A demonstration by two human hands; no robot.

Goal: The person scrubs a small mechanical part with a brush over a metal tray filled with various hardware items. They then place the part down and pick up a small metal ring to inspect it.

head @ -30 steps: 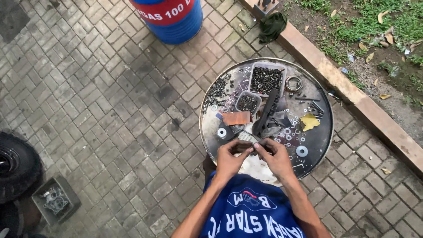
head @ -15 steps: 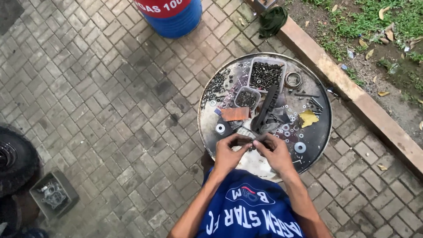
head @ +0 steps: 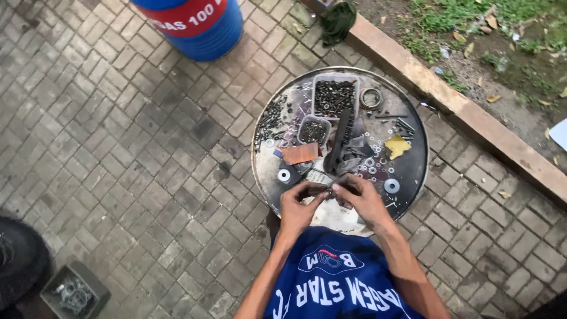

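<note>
Fingertips of the left hand [head: 299, 207] and right hand [head: 361, 201] are being pinched together on a small metal part [head: 328, 190] over the round worktop [head: 413, 171], calling for a steady grip.

Both hands, left [head: 298, 208] and right [head: 363, 201], meet fingertip to fingertip, pinching.

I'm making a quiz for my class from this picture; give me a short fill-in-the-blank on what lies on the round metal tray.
1. The left hand and right hand pinch a small metal part over the round metal ____.
2. The larger clear plastic tub holds dark ____.
3. The barrel on the paving is ____ with a red band.
4. The crumpled scrap among the washers is ____.

Missing words: tray; screws; blue; yellow
</note>
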